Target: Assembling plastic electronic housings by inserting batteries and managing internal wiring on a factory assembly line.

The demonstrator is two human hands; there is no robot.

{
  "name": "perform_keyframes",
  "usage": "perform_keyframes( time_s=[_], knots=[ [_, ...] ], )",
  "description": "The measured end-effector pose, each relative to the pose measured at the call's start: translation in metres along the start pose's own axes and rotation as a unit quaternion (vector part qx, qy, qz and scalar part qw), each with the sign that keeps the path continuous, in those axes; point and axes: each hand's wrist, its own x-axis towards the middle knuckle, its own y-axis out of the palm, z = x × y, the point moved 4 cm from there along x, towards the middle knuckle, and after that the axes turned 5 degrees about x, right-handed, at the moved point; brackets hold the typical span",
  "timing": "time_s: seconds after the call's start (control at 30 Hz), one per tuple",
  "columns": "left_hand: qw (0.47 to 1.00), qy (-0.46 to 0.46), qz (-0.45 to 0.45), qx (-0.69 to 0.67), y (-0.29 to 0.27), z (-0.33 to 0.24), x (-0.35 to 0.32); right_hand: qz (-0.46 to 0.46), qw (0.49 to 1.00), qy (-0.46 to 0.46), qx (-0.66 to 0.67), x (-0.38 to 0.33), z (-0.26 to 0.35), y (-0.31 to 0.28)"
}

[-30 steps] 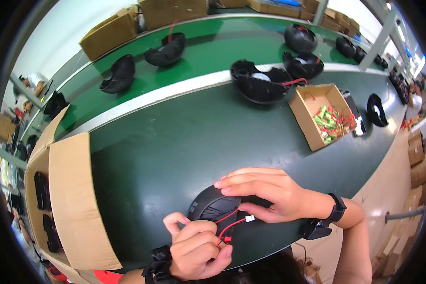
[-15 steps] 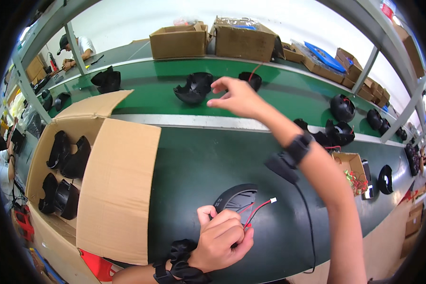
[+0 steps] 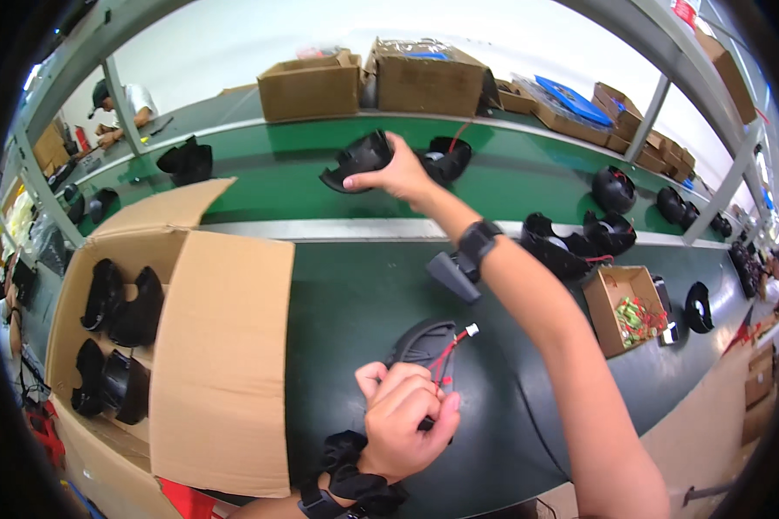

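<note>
The curved piece point(image 3: 421, 343) in the left hand point(image 3: 407, 421) was blackish grey, its wires point(image 3: 442, 356) red, their connector point(image 3: 471, 329) white. The shell point(image 3: 361, 157) in the right hand point(image 3: 396, 176) was black. The tabletop point(image 3: 355, 281) was dark green, the strip point(image 3: 268, 173) beyond brighter green, the large carton point(image 3: 221, 363) plain brown, the boxed parts point(image 3: 639, 320) green and red.

1. Bright, diffuse light; white wall point(image 3: 208, 43) near overexposed.
2. Dark green worktop point(image 3: 346, 277) carries soft sheen.
3. Fisheye bows gray metal frame point(image 3: 658, 39) toward black vignette.
4. Left hand point(image 3: 411, 424) reads fairly sharp; far co-worker point(image 3: 136, 104) soft.
</note>
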Motion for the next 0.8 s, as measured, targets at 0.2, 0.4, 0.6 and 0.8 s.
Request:
perform_keyframes(
  time_s=[0.2, 0.4, 0.6, 0.8],
  knots=[
    [1.0, -0.013, -0.011, -0.007, -0.003, 0.007, 0.0, 0.079, 0.919, -0.167, -0.349, -0.137, 0.133, -0.087],
    [0.999, -0.018, 0.029, 0.011, 0.0, 0.005, -0.002, 0.207, 0.925, -0.005, -0.32, -0.259, 0.137, -0.114],
    [0.996, 0.028, 0.09, 0.011, 0.014, -0.011, 0.002, 0.143, 0.986, -0.009, -0.09, -0.311, 0.09, -0.093],
    [0.994, 0.014, 0.105, 0.036, 0.017, -0.013, 0.003, 0.106, 0.992, -0.065, 0.006, -0.314, 0.073, -0.082]
  ],
)
